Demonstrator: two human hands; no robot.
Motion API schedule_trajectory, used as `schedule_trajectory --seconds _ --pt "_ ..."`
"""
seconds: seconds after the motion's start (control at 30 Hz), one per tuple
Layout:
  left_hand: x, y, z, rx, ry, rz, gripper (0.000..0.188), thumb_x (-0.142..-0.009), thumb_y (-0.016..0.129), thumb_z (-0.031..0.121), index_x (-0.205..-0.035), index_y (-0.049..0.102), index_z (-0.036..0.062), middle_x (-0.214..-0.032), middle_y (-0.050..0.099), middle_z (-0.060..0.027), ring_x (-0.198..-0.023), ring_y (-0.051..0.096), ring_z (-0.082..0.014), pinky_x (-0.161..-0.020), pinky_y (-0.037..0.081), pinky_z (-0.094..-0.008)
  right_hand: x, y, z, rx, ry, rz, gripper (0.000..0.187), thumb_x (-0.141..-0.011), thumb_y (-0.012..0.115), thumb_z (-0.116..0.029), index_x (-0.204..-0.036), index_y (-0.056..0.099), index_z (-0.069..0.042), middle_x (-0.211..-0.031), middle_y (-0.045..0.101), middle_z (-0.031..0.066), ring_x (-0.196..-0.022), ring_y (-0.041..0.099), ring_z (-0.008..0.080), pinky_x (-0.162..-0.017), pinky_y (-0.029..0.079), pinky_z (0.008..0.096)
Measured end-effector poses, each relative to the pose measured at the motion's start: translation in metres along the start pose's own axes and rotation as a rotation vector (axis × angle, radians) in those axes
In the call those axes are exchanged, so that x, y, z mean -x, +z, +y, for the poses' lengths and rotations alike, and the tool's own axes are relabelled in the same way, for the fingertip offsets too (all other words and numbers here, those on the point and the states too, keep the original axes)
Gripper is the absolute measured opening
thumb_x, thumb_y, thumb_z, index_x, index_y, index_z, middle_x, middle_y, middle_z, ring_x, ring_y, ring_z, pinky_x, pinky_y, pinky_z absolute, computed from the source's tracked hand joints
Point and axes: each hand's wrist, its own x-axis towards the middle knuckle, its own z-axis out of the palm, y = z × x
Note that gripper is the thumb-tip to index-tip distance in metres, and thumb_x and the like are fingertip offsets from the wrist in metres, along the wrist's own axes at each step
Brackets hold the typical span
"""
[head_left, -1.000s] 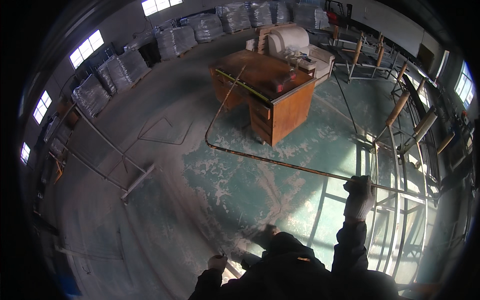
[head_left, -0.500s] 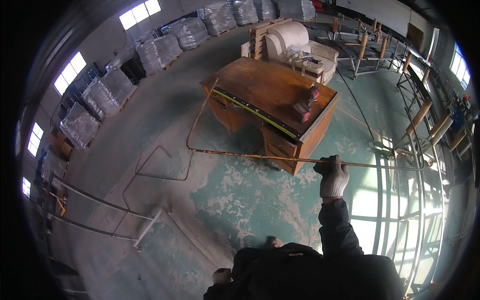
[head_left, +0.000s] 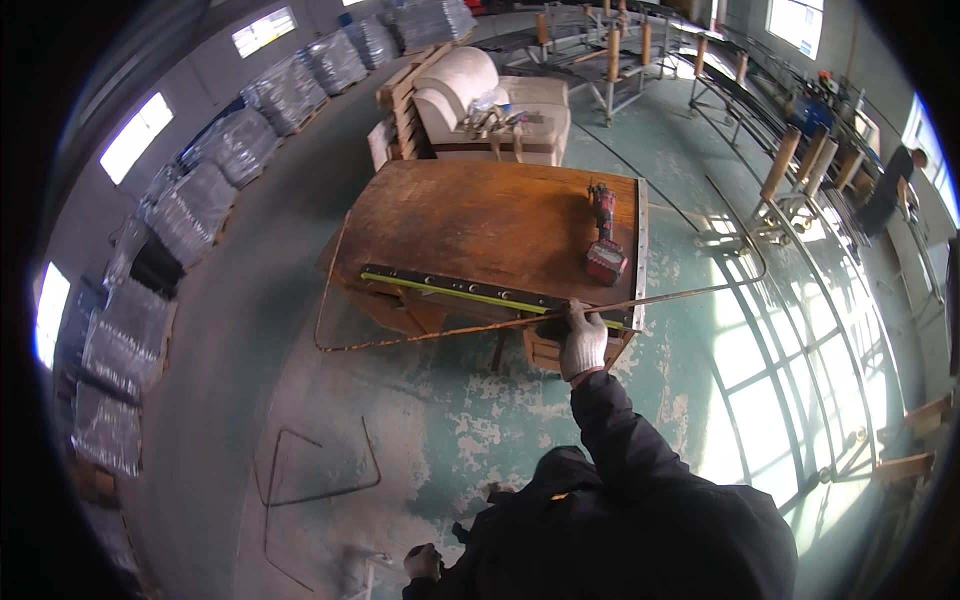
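My right hand [head_left: 583,342], in a pale knit glove, is closed around a long rusty metal rod [head_left: 430,336] with bent ends. The rod is held level over the near edge of a worn wooden desk [head_left: 470,215]. On that edge lies a black strip with a yellow-green side [head_left: 460,288]. A red and black cordless drill [head_left: 605,235] rests on the desktop, just beyond my right hand. Low by my body, my left hand [head_left: 423,562], also gloved, appears curled; what it holds, if anything, I cannot make out.
Bent rods [head_left: 320,495] lie on the floor at lower left. A cream armchair [head_left: 490,105] stands behind the desk. Wrapped pallets [head_left: 235,145] line the left wall. Metal racks with wooden rollers [head_left: 780,165] stand at right, where another person [head_left: 890,190] is bent over.
My view has turned right and come nearer the desk. My right hand has carried the rod toward the desk's near edge. A person has come into view at the far right.
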Motion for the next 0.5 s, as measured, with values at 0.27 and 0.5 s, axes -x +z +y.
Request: schedule_trajectory --seconds 0.27,0.5 --pt "-0.219 -0.104 0.191 0.195 -0.185 -0.045 0.016 -0.102 0.073 0.018 -0.090 0.070 0.0079 -0.073 0.070 -0.0138 -0.056 0.066 -0.0284 -0.056 0.056 -0.0447 -0.050 0.064 0.144 0.025 0.114 0.082 0.035 -0.116 0.076 -0.028 -0.131 0.077 0.004 -0.118 0.078 0.0076 -0.104 0.073 0.0176 -0.091 0.060 0.0360" --pt "-0.369 -0.080 0.344 -0.656 0.588 -0.349 0.028 -0.110 0.073 0.022 -0.093 0.072 -0.0016 -0.080 0.068 -0.0085 -0.075 0.072 -0.0250 -0.068 0.055 -0.0430 -0.110 0.102 0.279 0.166 0.302 0.268 0.036 -0.117 0.074 -0.031 -0.118 0.075 0.005 -0.101 0.081 0.0113 -0.088 0.079 0.0233 -0.079 0.065 0.0399"
